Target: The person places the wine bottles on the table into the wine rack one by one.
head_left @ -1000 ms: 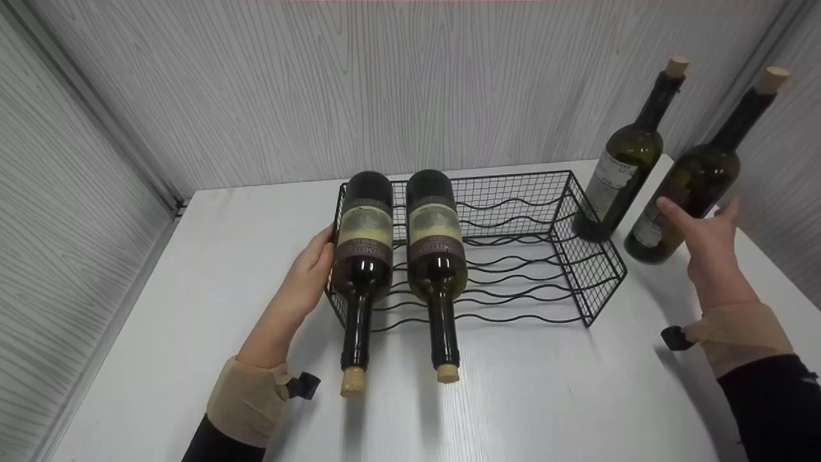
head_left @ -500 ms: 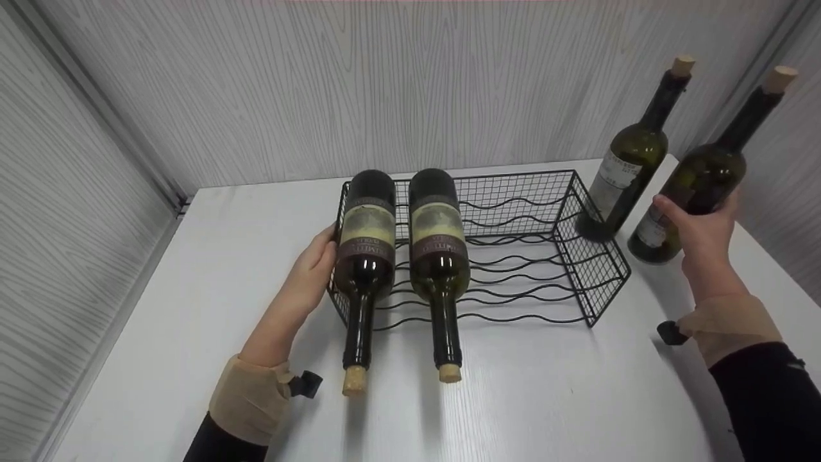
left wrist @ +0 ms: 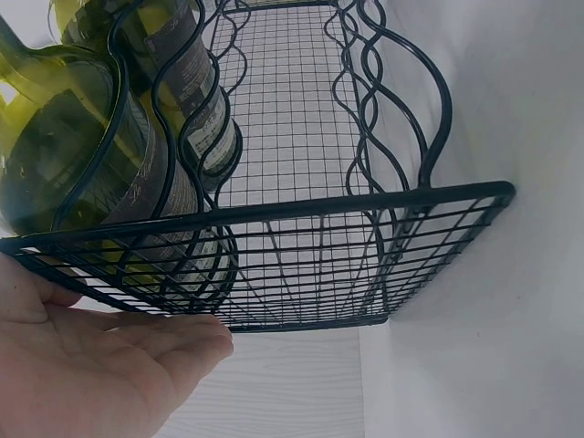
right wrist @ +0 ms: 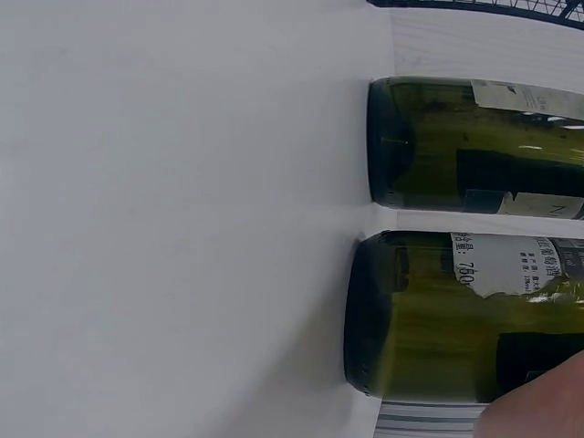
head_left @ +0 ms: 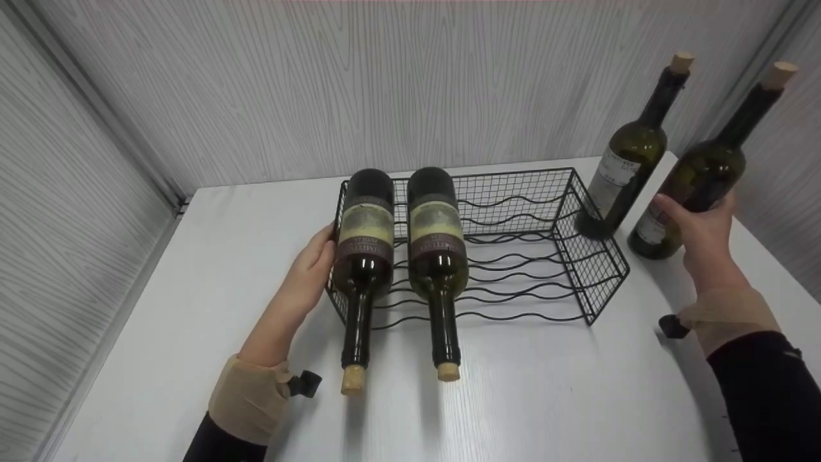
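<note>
My right hand (head_left: 709, 237) grips the body of an upright corked wine bottle (head_left: 709, 170) at the right, thumb on the near left side and fingers hidden behind the glass. In the right wrist view the base of this bottle (right wrist: 429, 315) is right at the white table, with part of my hand (right wrist: 538, 411) at the corner. My left hand (head_left: 308, 273) rests against the left side of a black wire wine rack (head_left: 513, 172). Its fingers (left wrist: 182, 342) lie straight along the mesh. Two wine bottles (head_left: 365, 231) (head_left: 436, 224) lie on the rack, corks toward me.
Another corked wine bottle (head_left: 632, 160) stands upright between the rack and the gripped bottle, close to both. White wood-grain panels (head_left: 417, 83) enclose the white table (head_left: 513, 398) at the back and both sides. Wavy wires form the rack's right half.
My right hand has moved in from beside the right bottle and closed its fingers round it. The bottle stays nearly in place. My left hand remains at the rack's side.
</note>
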A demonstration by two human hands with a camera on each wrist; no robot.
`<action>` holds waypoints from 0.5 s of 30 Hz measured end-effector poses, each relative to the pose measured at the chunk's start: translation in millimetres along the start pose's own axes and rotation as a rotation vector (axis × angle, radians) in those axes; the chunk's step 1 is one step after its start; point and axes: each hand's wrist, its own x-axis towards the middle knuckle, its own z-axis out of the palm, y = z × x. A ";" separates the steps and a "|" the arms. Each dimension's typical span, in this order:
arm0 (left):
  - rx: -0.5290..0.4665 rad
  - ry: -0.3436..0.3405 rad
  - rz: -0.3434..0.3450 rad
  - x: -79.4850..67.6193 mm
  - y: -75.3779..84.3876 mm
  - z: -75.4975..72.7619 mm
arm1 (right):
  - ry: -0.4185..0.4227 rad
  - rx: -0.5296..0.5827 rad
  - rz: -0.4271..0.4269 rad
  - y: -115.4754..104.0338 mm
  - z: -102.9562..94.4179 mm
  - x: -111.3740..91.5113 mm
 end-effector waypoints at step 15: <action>-0.018 -0.002 0.004 0.2 0.1 -0.3 | -0.013 0.035 0.042 4.2 -4.1 -4.1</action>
